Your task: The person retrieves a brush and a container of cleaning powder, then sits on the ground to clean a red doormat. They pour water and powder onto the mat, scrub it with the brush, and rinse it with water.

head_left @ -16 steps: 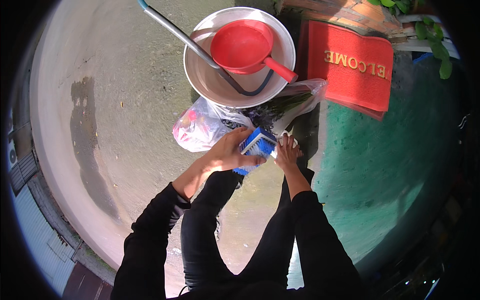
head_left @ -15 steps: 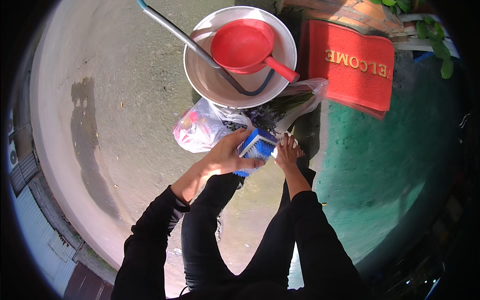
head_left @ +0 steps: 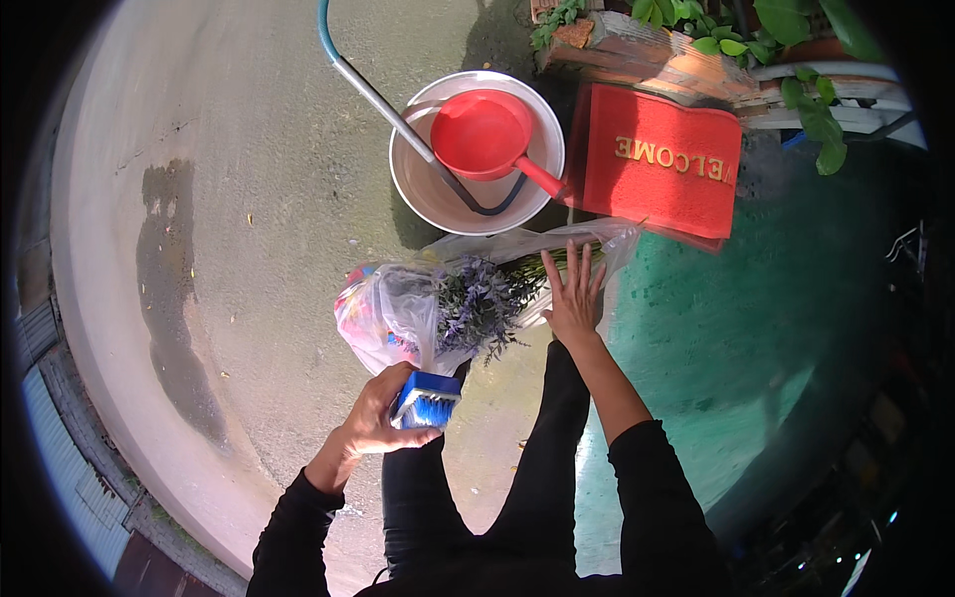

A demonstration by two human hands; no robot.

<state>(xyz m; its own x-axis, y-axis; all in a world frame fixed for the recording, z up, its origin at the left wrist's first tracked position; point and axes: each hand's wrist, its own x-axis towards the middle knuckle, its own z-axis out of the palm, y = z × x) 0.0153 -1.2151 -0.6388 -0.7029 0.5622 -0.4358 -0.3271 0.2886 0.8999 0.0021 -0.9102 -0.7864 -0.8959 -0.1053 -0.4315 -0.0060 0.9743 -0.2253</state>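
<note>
My left hand (head_left: pixel 376 416) is closed round a blue scrubbing brush (head_left: pixel 430 400) with blue and white bristles, held above my left knee. My right hand (head_left: pixel 572 298) is spread, fingers apart, over the stem end of a bunch of purple flowers (head_left: pixel 477 303) in clear plastic; whether it touches the stems I cannot tell. A clear plastic bag (head_left: pixel 383 318) with pink and coloured things in it lies at the left of the flowers, and its contents are partly hidden.
Beyond the flowers stands a pale round basin (head_left: pixel 408 184) holding a red long-handled dipper (head_left: pixel 482 134) and a hose (head_left: pixel 388 111). A red doormat (head_left: pixel 657 159) lies to its right, on green-painted floor (head_left: pixel 696 328). Brickwork (head_left: pixel 657 60) and leafy plants (head_left: pixel 821 129) are at the far right.
The brush in my left hand has moved left and nearer to me. My right hand has spread its fingers and moved slightly. More of the flowers now shows.
</note>
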